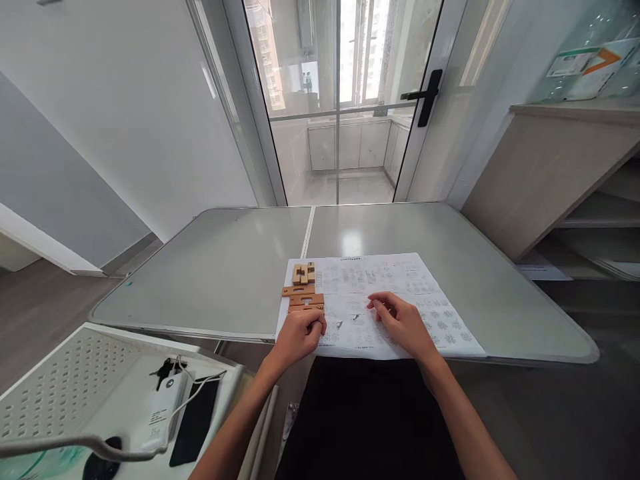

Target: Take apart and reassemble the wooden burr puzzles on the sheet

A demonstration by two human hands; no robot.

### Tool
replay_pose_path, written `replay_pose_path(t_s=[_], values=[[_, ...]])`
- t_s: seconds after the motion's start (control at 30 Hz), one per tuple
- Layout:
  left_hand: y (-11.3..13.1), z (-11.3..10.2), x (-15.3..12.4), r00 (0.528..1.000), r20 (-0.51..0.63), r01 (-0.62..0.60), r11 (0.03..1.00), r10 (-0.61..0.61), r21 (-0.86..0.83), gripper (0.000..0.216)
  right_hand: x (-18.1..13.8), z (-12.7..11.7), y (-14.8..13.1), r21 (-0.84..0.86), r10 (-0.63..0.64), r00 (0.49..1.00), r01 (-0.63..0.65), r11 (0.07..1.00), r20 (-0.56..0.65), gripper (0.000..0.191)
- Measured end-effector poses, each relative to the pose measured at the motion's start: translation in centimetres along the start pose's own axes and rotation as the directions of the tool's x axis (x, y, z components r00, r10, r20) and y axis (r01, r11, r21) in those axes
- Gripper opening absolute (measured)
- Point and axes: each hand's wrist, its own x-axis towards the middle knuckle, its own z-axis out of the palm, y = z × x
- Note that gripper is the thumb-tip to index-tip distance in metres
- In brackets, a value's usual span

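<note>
A printed instruction sheet (400, 293) lies on the near edge of the grey folding table (225, 267). On its left side sit several wooden puzzle pieces (304, 290), some stacked, some flat. My left hand (299, 335) is curled with its fingertips on the nearest wooden piece (306, 308). My right hand (403, 325) rests on the middle of the sheet, fingers loosely bent and apart, holding nothing I can see.
A white perforated cart (75, 373) at the lower left carries a power bank (165, 407), cable, keys and a dark phone (195, 420). Wooden shelving (565, 173) stands on the right. A glass balcony door (340, 100) is behind the table.
</note>
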Motion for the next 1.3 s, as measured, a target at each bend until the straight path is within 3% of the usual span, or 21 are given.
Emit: replay_pose_path(t_s=[0.33,0.53,0.67,0.8,0.9,1.0,1.1,1.3], values=[[-0.1,0.1,0.1,1.0,0.003,0.013,1.0,-0.013,-0.009,0.026,0.1,0.0,0.1,0.002,-0.004,1.0,0.004,1.0,0.002,0.03],[0.1,-0.8,0.2,0.999,0.016,0.043,0.992,-0.041,-0.115,0.026,0.2,0.1,0.2,0.017,-0.016,1.0,0.016,1.0,-0.002,0.03],[0.4,-2.3,1.3,0.989,-0.126,0.058,0.99,-0.074,-0.126,0.026,0.2,0.0,0.2,0.019,-0.017,1.0,0.017,1.0,0.001,0.029],[0.0,-3.8,3.9,0.909,-0.417,0.075,0.99,-0.017,0.123,0.023,0.1,0.0,0.2,0.02,-0.013,1.0,0.013,1.0,0.001,0.03],[-1.1,-4.5,6.0,0.877,-0.479,0.16,0.917,0.039,0.366,0.017,0.2,0.0,0.3,0.021,-0.013,1.0,0.013,1.0,0.0,0.03],[-2.6,-4.6,7.8,0.899,-0.436,0.276,0.809,-0.026,0.52,0.045,0.3,0.0,0.4,0.018,-0.022,1.0,0.022,1.0,-0.003,0.029],[-4.0,-4.3,9.0,0.933,-0.347,0.306,0.714,-0.094,0.629,0.066,0.3,0.0,0.5,0.017,-0.027,1.0,0.027,1.0,-0.004,0.029],[-6.0,-3.6,10.8,0.937,-0.275,0.348,0.638,-0.215,0.687,0.068,0.5,-0.1,0.6,0.032,-0.04,0.999,0.04,0.999,-0.006,0.03]])
